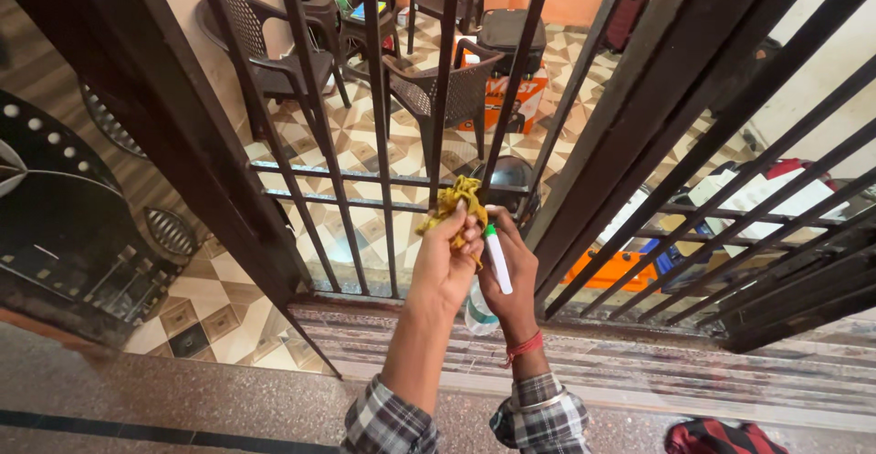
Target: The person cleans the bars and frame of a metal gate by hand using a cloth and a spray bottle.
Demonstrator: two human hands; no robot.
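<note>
My left hand [445, 267] grips a crumpled yellow rag [453, 203] and holds it up against the dark metal bars of a gate grille [379, 144]. Right beside it, almost touching, my right hand [516, 276] holds a small clear spray bottle [497, 258] with a white sprayer and a green tip, pointed upward near the rag. A red thread is tied round the right wrist. Both forearms wear checked sleeves. The bottle's lower body is partly hidden behind my hands.
The grille's open leaf [693, 144] slants away to the right. Behind the bars are a patterned tiled floor, dark plastic chairs [443, 93], a black helmet [511, 178] and orange boxes [613, 267]. A striped stone threshold [693, 372] runs below; a red cloth [716, 438] lies at the bottom right.
</note>
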